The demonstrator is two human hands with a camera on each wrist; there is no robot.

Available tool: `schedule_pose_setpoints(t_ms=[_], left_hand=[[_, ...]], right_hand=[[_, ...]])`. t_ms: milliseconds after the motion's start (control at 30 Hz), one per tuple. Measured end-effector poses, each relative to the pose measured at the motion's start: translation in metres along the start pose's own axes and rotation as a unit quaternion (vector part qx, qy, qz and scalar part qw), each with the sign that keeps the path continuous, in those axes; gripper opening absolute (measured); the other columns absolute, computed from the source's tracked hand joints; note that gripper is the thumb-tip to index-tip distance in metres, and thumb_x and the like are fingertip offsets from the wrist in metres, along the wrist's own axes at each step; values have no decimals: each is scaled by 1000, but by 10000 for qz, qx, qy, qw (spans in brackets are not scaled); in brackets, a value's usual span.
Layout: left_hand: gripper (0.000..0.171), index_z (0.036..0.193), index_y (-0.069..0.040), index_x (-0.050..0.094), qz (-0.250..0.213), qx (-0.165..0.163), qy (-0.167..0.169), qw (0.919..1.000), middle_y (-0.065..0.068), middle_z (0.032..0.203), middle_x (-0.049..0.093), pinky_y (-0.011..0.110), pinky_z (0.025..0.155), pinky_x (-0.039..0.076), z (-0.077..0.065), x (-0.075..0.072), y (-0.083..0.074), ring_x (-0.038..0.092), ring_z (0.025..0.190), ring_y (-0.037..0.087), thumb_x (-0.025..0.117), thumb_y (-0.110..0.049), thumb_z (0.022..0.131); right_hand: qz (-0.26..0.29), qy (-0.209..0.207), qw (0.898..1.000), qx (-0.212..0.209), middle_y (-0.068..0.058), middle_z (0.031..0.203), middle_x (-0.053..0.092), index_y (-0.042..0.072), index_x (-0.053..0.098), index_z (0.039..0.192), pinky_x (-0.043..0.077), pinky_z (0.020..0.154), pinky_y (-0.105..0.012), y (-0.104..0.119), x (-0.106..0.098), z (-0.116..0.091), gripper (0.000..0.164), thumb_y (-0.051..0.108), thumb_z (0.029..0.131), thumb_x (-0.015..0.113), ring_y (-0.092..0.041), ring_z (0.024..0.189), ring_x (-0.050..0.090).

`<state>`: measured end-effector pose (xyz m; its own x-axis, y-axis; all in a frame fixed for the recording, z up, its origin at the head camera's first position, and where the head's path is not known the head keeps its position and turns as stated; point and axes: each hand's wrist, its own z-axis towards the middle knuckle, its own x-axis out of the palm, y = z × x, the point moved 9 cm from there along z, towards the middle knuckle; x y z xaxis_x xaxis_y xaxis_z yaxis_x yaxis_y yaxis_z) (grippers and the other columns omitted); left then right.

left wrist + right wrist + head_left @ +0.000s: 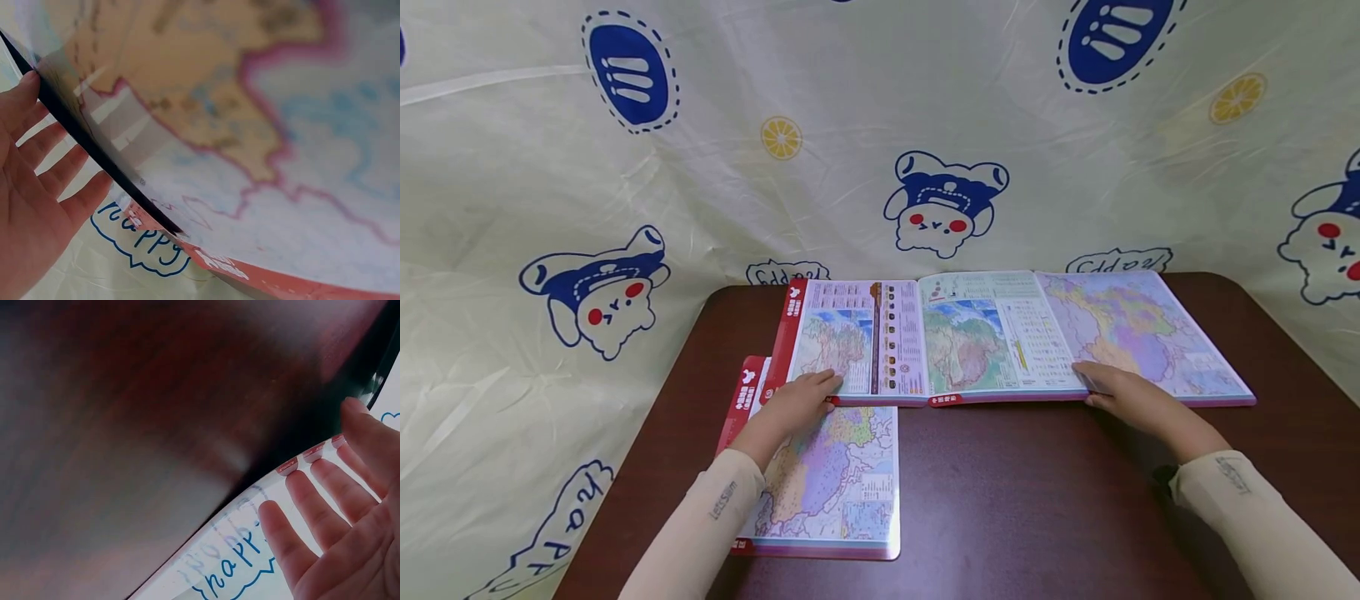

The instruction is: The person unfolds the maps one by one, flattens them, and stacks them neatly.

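An unfolded map booklet (973,346) lies across the back of the table, its panels showing maps and small print. My left hand (801,404) rests on the lower edge of its red-edged left panel (898,342), fingers stretched out. My right hand (1123,398) touches the lower edge where the middle panel meets the right map panel (1120,325). Straight, slightly spread fingers (319,512) meet the edge in the right wrist view. A second map sheet (827,492) with a red left margin lies beneath my left forearm, partly under the booklet. Close-up map print (206,119) fills most of the left wrist view.
The dark brown table (992,483) has rounded far corners. Behind and beside it hangs a pale curtain (842,208) printed with cartoon bears, orange slices and lettering. The booklet's right end reaches close to the table's right side.
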<state>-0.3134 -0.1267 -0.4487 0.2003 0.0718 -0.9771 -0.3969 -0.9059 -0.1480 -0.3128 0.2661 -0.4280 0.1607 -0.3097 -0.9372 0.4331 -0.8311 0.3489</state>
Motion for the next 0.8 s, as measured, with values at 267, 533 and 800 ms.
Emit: schedule_pose_setpoints(t_ms=[267, 533, 800], left_hand=[[56, 138, -18, 37, -98, -146, -3, 9998, 4, 141, 34, 46, 99, 30, 3, 2, 2, 30, 128, 27, 59, -22, 87], [55, 134, -12, 42, -480, -349, -96, 9982, 9, 137, 39, 47, 96, 34, -2, -3, 12, 37, 123, 28, 62, -27, 85], [58, 132, 0, 37, -805, -1268, -651, 9865, 19, 131, 40, 55, 93, 33, -25, -22, 60, 38, 117, 36, 61, -23, 85]], right_hand=[[109, 66, 9998, 148, -34, 122, 42, -13, 42, 124, 29, 92, -58, -3, 3, 2, 49, 4, 82, 61, -48, 114, 37], [100, -55, 9999, 61, -35, 121, 43, -14, 43, 123, 29, 91, -57, -3, 2, 1, 48, 2, 81, 61, -49, 113, 38], [204, 57, 9995, 238, -35, 124, 40, -12, 40, 126, 28, 92, -58, -7, 6, 2, 50, 3, 83, 59, -49, 116, 34]])
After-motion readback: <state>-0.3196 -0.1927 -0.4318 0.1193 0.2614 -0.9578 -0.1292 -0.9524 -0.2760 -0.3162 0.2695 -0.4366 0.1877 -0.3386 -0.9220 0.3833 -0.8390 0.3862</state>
